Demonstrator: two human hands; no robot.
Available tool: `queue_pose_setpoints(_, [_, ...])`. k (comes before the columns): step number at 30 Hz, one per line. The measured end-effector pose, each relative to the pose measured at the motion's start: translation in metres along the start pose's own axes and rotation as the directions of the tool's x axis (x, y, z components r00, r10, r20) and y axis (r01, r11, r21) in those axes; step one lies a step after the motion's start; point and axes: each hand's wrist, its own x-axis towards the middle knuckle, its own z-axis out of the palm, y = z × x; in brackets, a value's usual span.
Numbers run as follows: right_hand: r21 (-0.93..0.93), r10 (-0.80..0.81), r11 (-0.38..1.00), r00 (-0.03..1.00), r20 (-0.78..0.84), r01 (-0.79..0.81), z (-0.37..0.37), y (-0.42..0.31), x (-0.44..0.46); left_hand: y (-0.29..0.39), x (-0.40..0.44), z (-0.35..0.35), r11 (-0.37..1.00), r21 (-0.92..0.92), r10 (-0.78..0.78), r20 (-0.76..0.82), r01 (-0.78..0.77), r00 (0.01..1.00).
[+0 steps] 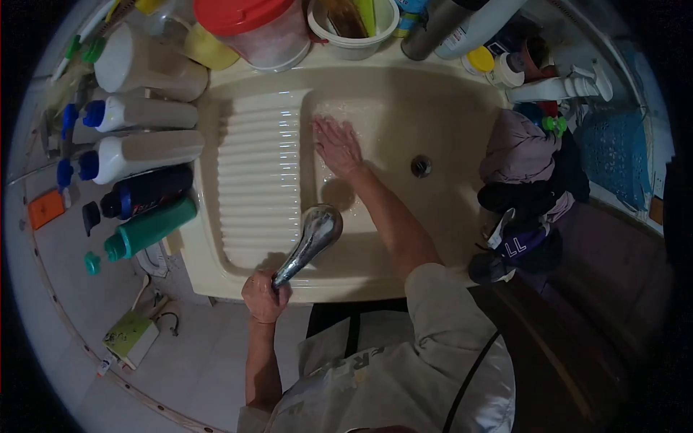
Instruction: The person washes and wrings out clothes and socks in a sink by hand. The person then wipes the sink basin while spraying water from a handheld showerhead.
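My left hand (266,296) is wrapped round the handle of a chrome shower head (317,232) at the front rim of the cream sink (317,289). The shower head's round end hangs over the basin, just right of the ribbed washboard (258,173). My right hand (338,147) lies with fingers spread on the basin surface beside the washboard's right edge. Wet spots shine on the basin around it. To the right of my right forearm is the round drain (421,167).
Bottles, among them a green one (151,229), line the left edge. A red-lidded tub (253,36) and a white bucket (354,32) stand behind. Crumpled clothes (520,151) lie on the right edge, near a blue basket (613,159). A green-and-white box (131,335) is on the floor.
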Motion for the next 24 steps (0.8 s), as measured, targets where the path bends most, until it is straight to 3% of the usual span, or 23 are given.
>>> queue_pose_setpoints(1, [-0.102, 0.063, 0.993, 0.998, -0.016, -0.064, -0.012, 0.006, -0.001, -0.004, -0.005, -0.001, 0.999, -0.003, -0.036, -0.002, 0.036, 0.999])
queue_pose_setpoints(4, [-0.024, 0.417, 0.9, 0.874, -0.249, -0.436, -0.017, 0.033, -0.008, -0.006, -0.007, -0.002, 0.992, -0.064, -0.113, -0.037, 0.111, 0.993])
queue_pose_setpoints(7, [0.08, 0.37, 0.928, 0.878, -0.305, -0.364, -0.019, 0.011, -0.003, -0.014, -0.009, 0.002, 0.963, -0.167, -0.232, -0.107, 0.213, 0.967])
queue_pose_setpoints(8, [0.064, 0.252, 0.968, 0.93, -0.268, -0.244, -0.019, -0.001, 0.002, -0.017, -0.012, 0.004, 0.964, -0.172, -0.225, -0.102, 0.205, 0.969])
queue_pose_setpoints(10, [0.077, 0.075, 0.995, 0.979, -0.19, -0.061, 0.005, -0.016, 0.011, -0.02, -0.015, 0.008, 0.891, -0.296, -0.391, -0.117, 0.343, 0.913])
queue_pose_setpoints(12, [0.03, 0.101, 0.995, 0.984, -0.144, -0.097, 0.016, -0.011, 0.015, -0.014, -0.011, 0.003, 0.885, -0.345, -0.373, -0.124, 0.313, 0.919])
queue_pose_setpoints(14, [-0.02, 0.165, 0.986, 0.984, -0.061, -0.167, -0.011, 0.003, 0.007, -0.025, -0.025, 0.006, 0.805, -0.436, -0.499, -0.132, 0.402, 0.856])
queue_pose_setpoints(15, [-0.061, 0.221, 0.972, 0.969, -0.112, -0.228, -0.015, 0.013, 0.003, -0.021, -0.027, 0.005, 0.677, -0.547, -0.623, -0.069, 0.493, 0.779])
queue_pose_setpoints(17, [-0.043, 0.421, 0.893, 0.867, -0.268, -0.447, -0.021, 0.031, -0.009, -0.016, -0.017, -0.006, 0.708, -0.507, -0.601, -0.066, 0.492, 0.797])
queue_pose_setpoints(18, [-0.005, 0.589, 0.788, 0.755, -0.288, -0.616, -0.026, 0.032, -0.013, -0.015, -0.015, -0.008, 0.74, -0.463, -0.578, -0.064, 0.489, 0.814])
queue_pose_setpoints(19, [-0.008, 0.582, 0.793, 0.76, -0.289, -0.61, -0.025, 0.03, -0.014, -0.017, -0.017, -0.008, 0.735, -0.468, -0.583, -0.068, 0.49, 0.81])
queue_pose_setpoints(21, [0.366, 0.408, 0.9, 0.749, -0.521, -0.236, -0.016, 0.022, -0.015, -0.028, -0.02, -0.006, 0.602, -0.591, -0.627, 0.067, 0.537, 0.776])
queue_pose_setpoints(22, [0.671, 0.46, 0.711, 0.861, -0.217, -0.211, -0.008, 0.006, -0.018, -0.032, -0.019, -0.007, 0.606, -0.588, -0.625, 0.064, 0.536, 0.778])
queue_pose_setpoints(23, [0.874, 0.369, 0.413, 0.924, 0.097, -0.257, 0.005, -0.008, -0.026, -0.035, -0.018, -0.007, 0.608, -0.618, -0.59, 0.069, 0.499, 0.805])
queue_pose_setpoints(24, [0.877, 0.367, 0.403, 0.924, 0.106, -0.261, 0.014, -0.011, -0.033, -0.036, -0.019, -0.009, 0.605, -0.645, -0.556, 0.076, 0.466, 0.828])
